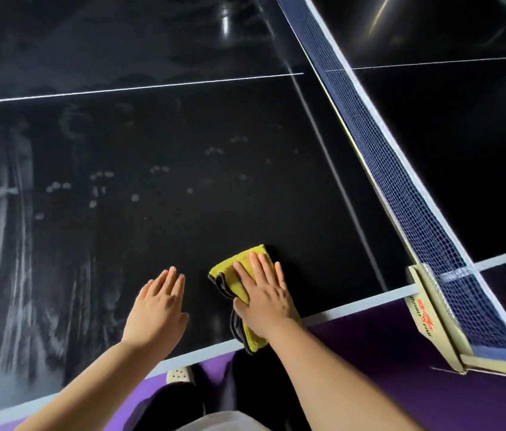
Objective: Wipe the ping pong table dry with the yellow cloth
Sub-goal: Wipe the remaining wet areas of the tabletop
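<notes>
The black ping pong table (183, 188) fills the view, with streaky wet smears on its left part and small finger marks in the middle. A folded yellow cloth (235, 276) with a dark grey underside lies at the table's near white edge line. My right hand (262, 293) presses flat on the cloth with straight fingers. My left hand (157, 303) rests flat on the bare table just left of the cloth, fingers straight and holding nothing.
The blue net (401, 169) with a white top band runs diagonally at the right, clamped by a yellowish net post (432, 315) at the table's edge. A purple floor (385, 353) and a light shoe (178, 374) show below the edge.
</notes>
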